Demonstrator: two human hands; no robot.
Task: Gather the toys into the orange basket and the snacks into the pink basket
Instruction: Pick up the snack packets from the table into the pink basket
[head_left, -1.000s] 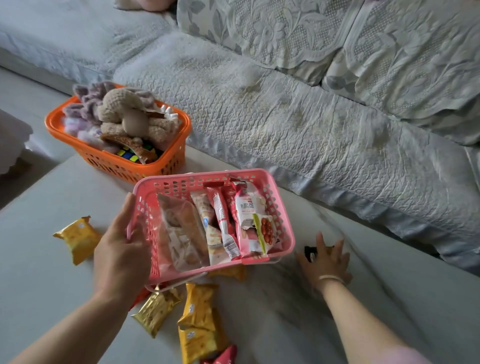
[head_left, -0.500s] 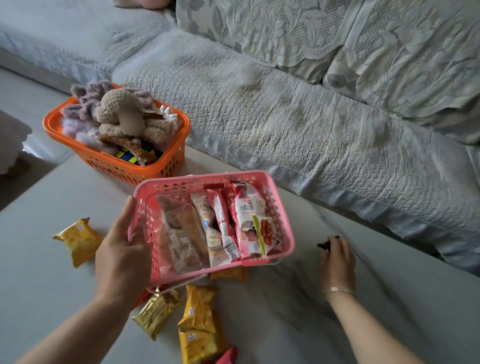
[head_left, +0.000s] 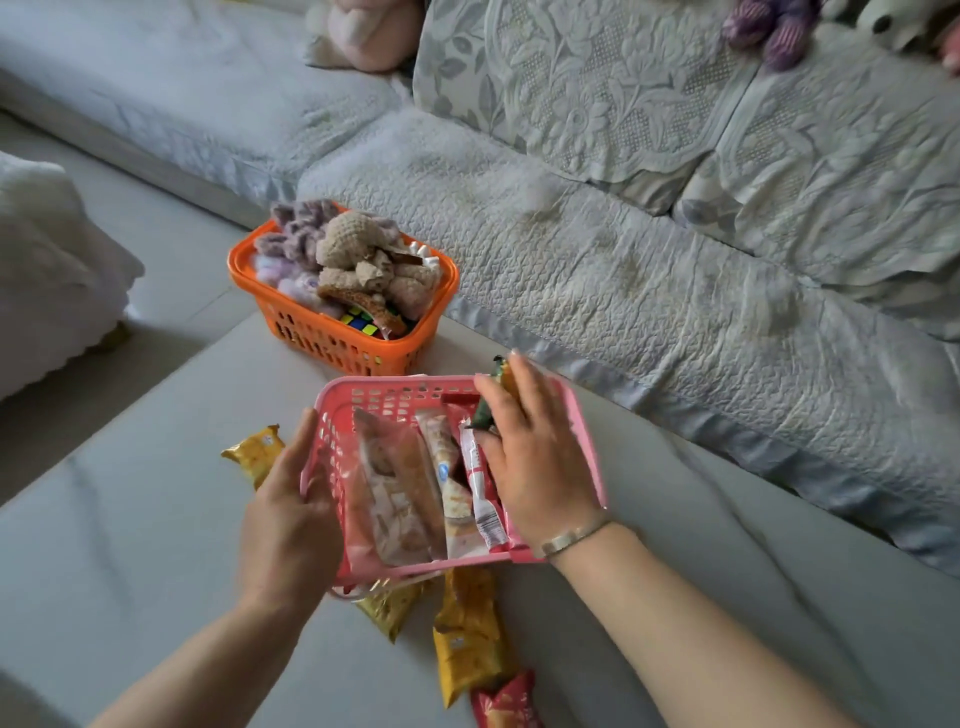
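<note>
- Nearest me on the pale grey marbled table (head_left: 130, 519), by its near edge, I see a red foil snack packet (head_left: 506, 701) and a long yellow foil snack packet (head_left: 467, 639). A gold foil packet (head_left: 387, 605) lies half under the pink basket, and another yellow foil packet (head_left: 254, 452) lies just left of it.
- My left hand (head_left: 291, 519) grips the left wall of the pink perforated plastic basket (head_left: 587, 457), thumb curled over the rim. The basket looks raised a little off the table and tilted toward me.
- Inside it lie a clear bag of pastries (head_left: 397, 499), a white biscuit wrapper (head_left: 449, 478) and a red-and-white stick wrapper (head_left: 480, 493), side by side.
- My right hand (head_left: 535, 457) is over the basket's right half, fingers closed around a small dark green wrapped snack (head_left: 483, 413) that pokes out at both ends. It is blurred, so I cannot read it further.
- I judge the step in hand to be dropping this snack into the pink basket. The next move calls for letting go low over the pile, then reaching for the loose packets near the front edge.
- Farther back, at the table's far edge, the orange perforated plastic basket (head_left: 332, 338) is heaped with beige and purple knitted soft toys (head_left: 358, 260) and a colourful puzzle cube (head_left: 358, 319).
- Beyond is the grey quilted sofa (head_left: 623, 270). More plush toys (head_left: 774, 26) sit on its backrest, so the toy half looks unfinished.
</note>
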